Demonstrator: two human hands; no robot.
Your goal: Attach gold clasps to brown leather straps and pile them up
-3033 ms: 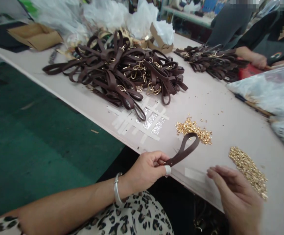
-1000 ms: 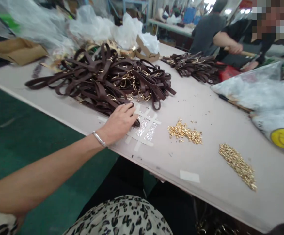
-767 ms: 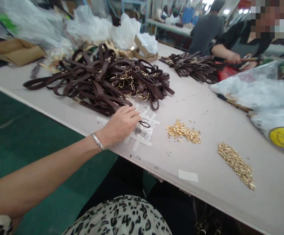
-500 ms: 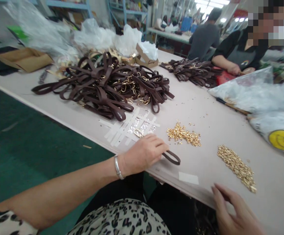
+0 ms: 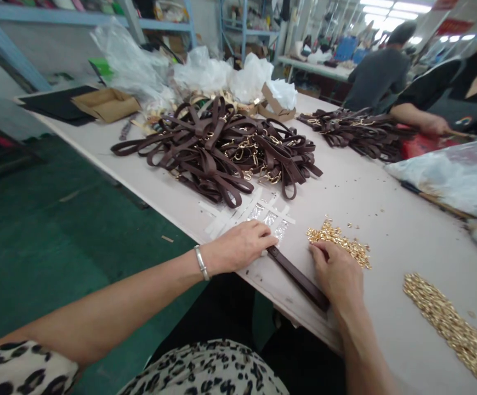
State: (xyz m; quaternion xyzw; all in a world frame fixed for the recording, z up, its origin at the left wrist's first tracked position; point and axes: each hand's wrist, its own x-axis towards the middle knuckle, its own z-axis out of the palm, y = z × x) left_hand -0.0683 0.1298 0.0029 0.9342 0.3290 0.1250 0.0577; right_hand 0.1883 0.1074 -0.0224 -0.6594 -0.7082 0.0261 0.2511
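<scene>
My left hand, with a silver bracelet on its wrist, is closed on one end of a dark brown strap. The strap lies slantwise on the table, its far end running down towards my right wrist. At the near edge of a pile of small shiny gold metal pieces, my right hand has thumb and forefinger pinched together; what sits between them is too small to make out. White tape strips and clear film lie on the table just beyond my left hand.
A big heap of brown straps with gold clasps covers the table's middle. A second gold pile lies at right. Further back are a cardboard tray, plastic bags and more straps. A co-worker sits at the far right.
My right hand has moved from the table's front edge up to the gold pieces, its fingers now pinched. The strap now stretches out further right of my left hand. The view has shifted left.
</scene>
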